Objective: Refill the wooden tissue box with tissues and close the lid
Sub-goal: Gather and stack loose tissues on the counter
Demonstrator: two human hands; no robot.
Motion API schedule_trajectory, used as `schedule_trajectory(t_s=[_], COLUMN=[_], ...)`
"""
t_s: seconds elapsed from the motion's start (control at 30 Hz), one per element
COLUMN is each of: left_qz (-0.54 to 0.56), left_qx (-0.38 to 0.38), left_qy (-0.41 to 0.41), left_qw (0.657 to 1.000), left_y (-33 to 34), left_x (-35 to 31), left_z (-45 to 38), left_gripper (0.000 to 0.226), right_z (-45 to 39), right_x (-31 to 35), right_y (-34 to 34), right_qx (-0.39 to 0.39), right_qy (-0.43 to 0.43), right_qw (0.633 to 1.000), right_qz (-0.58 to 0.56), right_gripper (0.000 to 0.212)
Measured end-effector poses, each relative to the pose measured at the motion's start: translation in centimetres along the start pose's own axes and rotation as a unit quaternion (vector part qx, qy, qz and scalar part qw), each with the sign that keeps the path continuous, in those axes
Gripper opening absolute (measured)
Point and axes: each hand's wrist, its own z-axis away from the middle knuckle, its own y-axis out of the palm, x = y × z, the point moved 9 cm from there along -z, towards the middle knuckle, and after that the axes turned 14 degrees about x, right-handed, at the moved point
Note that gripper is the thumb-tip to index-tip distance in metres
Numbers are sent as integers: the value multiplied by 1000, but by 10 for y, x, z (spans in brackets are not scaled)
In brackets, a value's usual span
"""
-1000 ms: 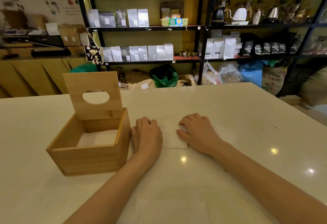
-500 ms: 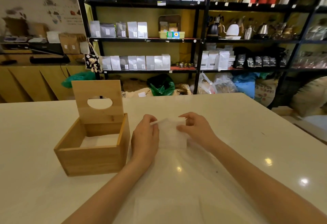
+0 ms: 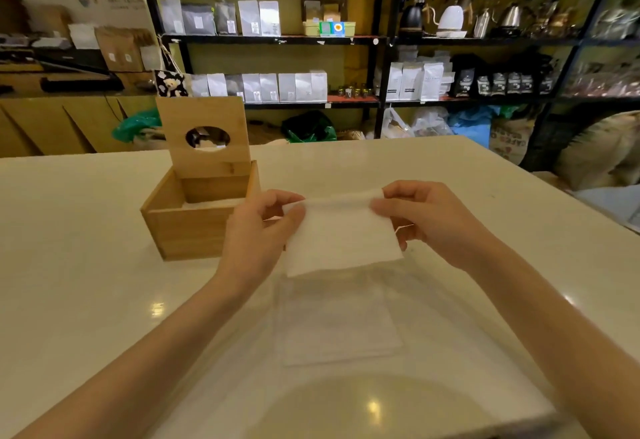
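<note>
A wooden tissue box (image 3: 188, 227) stands on the white table at centre left. Its lid (image 3: 204, 161), with an oval hole, stands upright at the back. Some white tissue lies inside the box. A stack of white tissues (image 3: 341, 237) hangs above the table to the right of the box. My left hand (image 3: 258, 234) pinches its upper left corner and my right hand (image 3: 427, 217) pinches its upper right corner. Below it, a clear plastic wrapper (image 3: 341, 321) lies flat on the table.
The white table (image 3: 86, 300) ends at a far edge and a right edge. Behind it stand black shelves (image 3: 381, 40) with pouches, kettles and jars. Bags and sacks sit on the floor beyond the table. A wooden counter runs at the far left.
Both hands went from pressing flat on the tissues on the table to pinching the top edge and lifting the stack up off the table.
</note>
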Motion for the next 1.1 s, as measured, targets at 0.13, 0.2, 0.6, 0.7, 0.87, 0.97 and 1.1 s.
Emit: schedule_trajectory(t_s=[0.13, 0.2, 0.6, 0.7, 0.87, 0.97, 1.1], left_qz=[138, 140, -54, -160, -233, -274, -349], left_qx=[101, 141, 157, 150, 157, 178, 206], left_qy=[-112, -133, -132, -89, -47, -27, -9], left_qw=[979, 971, 977, 971, 959, 945, 914], left_y=[16, 22, 22, 21, 25, 32, 43], left_x=[26, 33, 43, 36, 32, 29, 21], left_z=[26, 36, 41, 40, 40, 42, 40], left_gripper=[9, 8, 10, 12, 19, 15, 17], right_z=[20, 29, 50, 51, 49, 48, 44], right_x=[-22, -31, -54, -54, -56, -53, -47], right_y=[18, 23, 36, 32, 29, 31, 34], right_qx=[47, 60, 12, -8, -15, 7, 49], right_qy=[65, 90, 119, 118, 97, 95, 100], right_qw=[997, 994, 993, 991, 990, 977, 948], right_qz=[-24, -27, 5, 58, 100, 191, 297], right_gripper=[8, 6, 12, 16, 39, 31, 23])
